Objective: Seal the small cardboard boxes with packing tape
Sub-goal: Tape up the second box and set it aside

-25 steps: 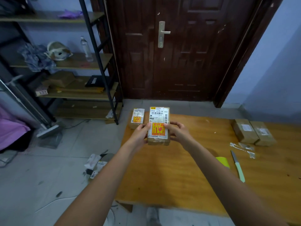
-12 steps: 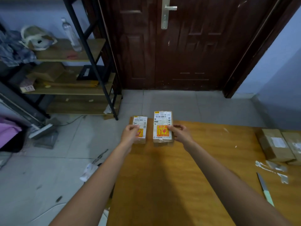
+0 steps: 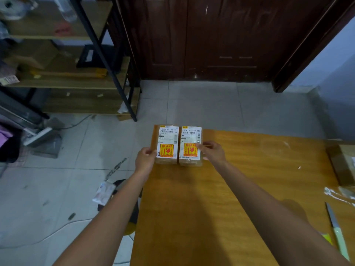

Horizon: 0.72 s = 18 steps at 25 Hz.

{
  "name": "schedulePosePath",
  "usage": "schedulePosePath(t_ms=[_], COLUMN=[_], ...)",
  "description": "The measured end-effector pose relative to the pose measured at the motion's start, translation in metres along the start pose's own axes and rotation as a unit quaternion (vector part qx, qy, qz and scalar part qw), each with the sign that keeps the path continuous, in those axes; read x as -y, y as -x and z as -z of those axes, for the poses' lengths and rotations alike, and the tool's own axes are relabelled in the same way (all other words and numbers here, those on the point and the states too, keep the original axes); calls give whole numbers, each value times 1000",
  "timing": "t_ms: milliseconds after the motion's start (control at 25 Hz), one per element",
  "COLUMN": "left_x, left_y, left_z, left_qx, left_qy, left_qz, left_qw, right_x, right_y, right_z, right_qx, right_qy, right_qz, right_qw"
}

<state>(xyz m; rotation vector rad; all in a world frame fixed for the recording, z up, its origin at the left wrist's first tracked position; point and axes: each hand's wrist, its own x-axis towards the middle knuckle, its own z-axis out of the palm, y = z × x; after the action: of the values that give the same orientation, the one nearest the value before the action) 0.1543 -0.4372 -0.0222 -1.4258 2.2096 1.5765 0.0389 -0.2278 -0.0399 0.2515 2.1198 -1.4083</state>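
Set down since a second ago, two labelled boxes [image 3: 167, 144] [image 3: 190, 145] sit side by side; left hand [image 3: 145, 160] and right hand [image 3: 212, 152] pinch their outer edges; taping another comes next

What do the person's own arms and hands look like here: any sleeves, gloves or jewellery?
Both forearms are bare as far as the frame shows, with no sleeves visible. The left hand and right hand wear no gloves; no watch, ring or bracelet shows.

The light was dim and even, the arms cast soft shadows on the table [image 3: 249, 169], and the shelves [image 3: 57, 79] blurred (wide-angle bending at edges).
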Motion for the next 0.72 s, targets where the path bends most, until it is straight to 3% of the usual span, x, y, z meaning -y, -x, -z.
schedulePosePath(t_ms=[160,400,560,720], left_x=[7,-2,-39,-81], left_y=[-2,0,25,56], left_z=[-7,4,13,9], left_qx=[37,18,-35,-3], left_qy=[18,-6,-7,12], left_qz=[14,13,-62,-149], left_qw=[999,1000,997,989], right_x=[-6,8,25,44], right_y=[-3,10,36,79], right_z=[-12,0,37,82], right_qx=[-13,-32,-62,-105], right_qy=[36,129,111,122], right_qz=[24,49,73,110], right_qw=[999,990,989,981])
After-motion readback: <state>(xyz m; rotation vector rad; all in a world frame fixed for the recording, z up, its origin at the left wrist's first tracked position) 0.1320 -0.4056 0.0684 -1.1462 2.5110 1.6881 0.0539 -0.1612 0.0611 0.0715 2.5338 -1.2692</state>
